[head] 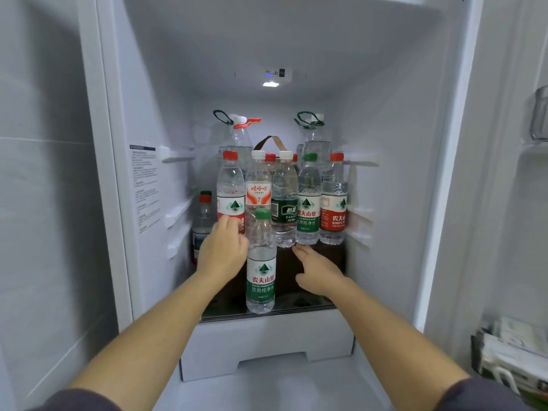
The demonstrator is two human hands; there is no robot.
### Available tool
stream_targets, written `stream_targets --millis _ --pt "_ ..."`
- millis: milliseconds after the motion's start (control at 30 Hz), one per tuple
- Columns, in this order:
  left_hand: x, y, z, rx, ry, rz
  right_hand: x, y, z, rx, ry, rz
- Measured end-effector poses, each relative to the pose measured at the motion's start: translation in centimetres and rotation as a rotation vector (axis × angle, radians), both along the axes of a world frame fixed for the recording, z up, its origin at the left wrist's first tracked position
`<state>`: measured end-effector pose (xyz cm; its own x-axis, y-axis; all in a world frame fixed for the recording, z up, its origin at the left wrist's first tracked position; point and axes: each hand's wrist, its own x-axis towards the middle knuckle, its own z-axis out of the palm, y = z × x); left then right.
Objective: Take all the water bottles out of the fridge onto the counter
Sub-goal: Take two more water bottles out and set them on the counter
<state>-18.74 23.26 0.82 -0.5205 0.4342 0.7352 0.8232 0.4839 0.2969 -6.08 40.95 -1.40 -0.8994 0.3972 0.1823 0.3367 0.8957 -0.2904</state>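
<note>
One front bottle (261, 277) reads 农夫山泉, dark-labelled bottle (284, 210) perhaps 怡寶.

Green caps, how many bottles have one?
3. The front bottle, standing alone; a second bottle in the row behind, right of centre; a third cap peeking out low at far left. Others may be hidden behind.

**Back Row Largely Hidden**

The jugs (314, 143) are covered below the shoulder by the front row (308, 200); of two bottles only red caps (270, 157) are seen. The sticker (144, 185) print is too small to be read. The door bin (538, 114) (right edge) is cut off. The grip of the left hand (222, 250) cannot be made out.
</note>
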Motion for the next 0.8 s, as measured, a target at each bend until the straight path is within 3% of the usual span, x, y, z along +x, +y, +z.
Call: stream_targets --millis 100,233,367,800 --pt "-1.2 -2.3 -3.0 -0.209 -0.015 0.226 0.0 -0.8 -0.4 -0.134 0.09 0.031" --pt "-2.2 -3.2 -5.4 -0.315 -0.137 0.146 -0.7 -3.8 -2.1 -0.444 0.438 -0.012" --pt "-1.8 -3.1 -6.2 -0.288 -0.152 0.142 -3.3 -6.3 -2.3 -0.74 0.495 -0.055" --pt "-1.5 -3.2 -6.0 -0.317 -0.12 0.152 -0.4 -2.1 0.1 -0.462 0.595 -0.402"
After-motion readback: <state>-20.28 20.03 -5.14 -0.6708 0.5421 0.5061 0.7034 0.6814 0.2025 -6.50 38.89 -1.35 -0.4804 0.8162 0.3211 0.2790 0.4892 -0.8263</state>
